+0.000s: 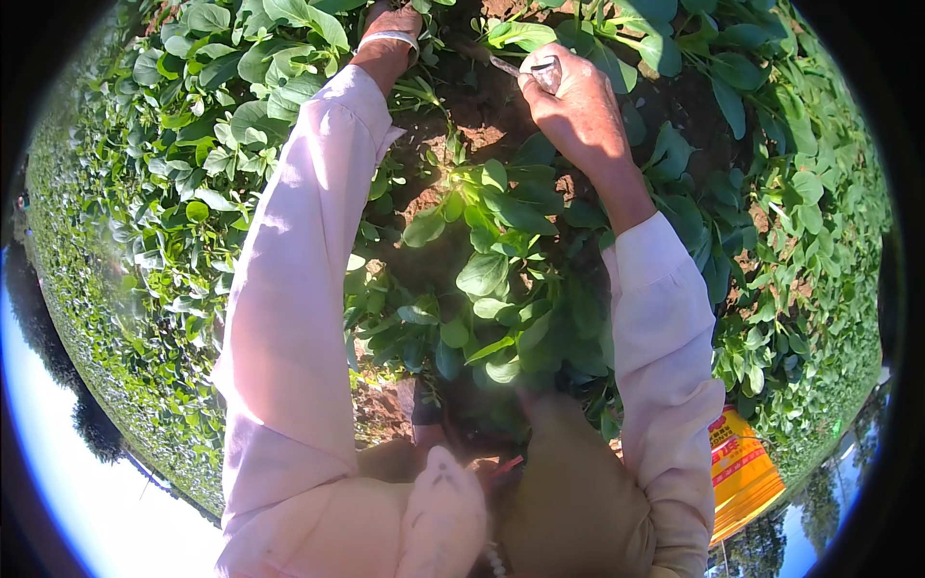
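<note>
My right hand [583,111] is closed around a small hand tool [503,65]. Its thin dark metal shaft points left toward the soil, and a pale rounded end shows at the thumb; the kind of blade cannot be made out. At the top edge, my left hand [390,21], with a white band at the wrist, reaches among the leaves. Its fingers are mostly hidden, so what it touches does not show. Leafy green plants [482,275] with broad rounded leaves stand between my forearms, rooted in brown soil [477,140].
A yellow and red bucket [742,472] stands beside my right elbow. Dense rows of the same greens [193,193] spread out on both sides. My bent knee [578,482] is close below the plants.
</note>
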Tool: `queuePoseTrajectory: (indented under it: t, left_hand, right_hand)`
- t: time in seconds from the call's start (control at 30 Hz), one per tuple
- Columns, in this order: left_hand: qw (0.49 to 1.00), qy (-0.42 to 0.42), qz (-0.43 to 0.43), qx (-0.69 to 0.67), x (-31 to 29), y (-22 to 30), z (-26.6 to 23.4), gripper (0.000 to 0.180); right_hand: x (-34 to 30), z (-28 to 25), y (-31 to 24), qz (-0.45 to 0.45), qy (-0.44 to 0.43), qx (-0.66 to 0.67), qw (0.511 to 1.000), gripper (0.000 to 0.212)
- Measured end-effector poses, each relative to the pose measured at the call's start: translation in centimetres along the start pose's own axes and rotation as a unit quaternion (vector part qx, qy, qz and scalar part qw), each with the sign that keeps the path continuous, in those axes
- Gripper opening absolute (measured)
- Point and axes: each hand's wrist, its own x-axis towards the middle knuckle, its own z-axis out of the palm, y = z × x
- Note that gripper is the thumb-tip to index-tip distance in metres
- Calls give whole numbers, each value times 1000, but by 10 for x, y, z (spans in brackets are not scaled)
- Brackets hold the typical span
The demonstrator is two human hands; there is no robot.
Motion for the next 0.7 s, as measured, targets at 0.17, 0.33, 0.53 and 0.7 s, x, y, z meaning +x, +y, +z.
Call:
queuePoseTrajectory:
  t: [0.17,0.33,0.53,0.7]
  left_hand:
    - [1000,-16,-11,8,0,4,2,39]
    - [999,-12,-33,-25,-5,0,10,39]
    - [999,-16,-44,8,-8,-3,3,52]
    - [998,-12,-49,-39,-13,6,7,53]
  right_hand:
    - [11,27,-16,-15,25,-79,996,16]
    - [18,46,-5,-4,69,-51,996,16]
    - [-23,42,-5,17,62,10,998,15]
    - [11,57,-18,26,81,-36,996,17]
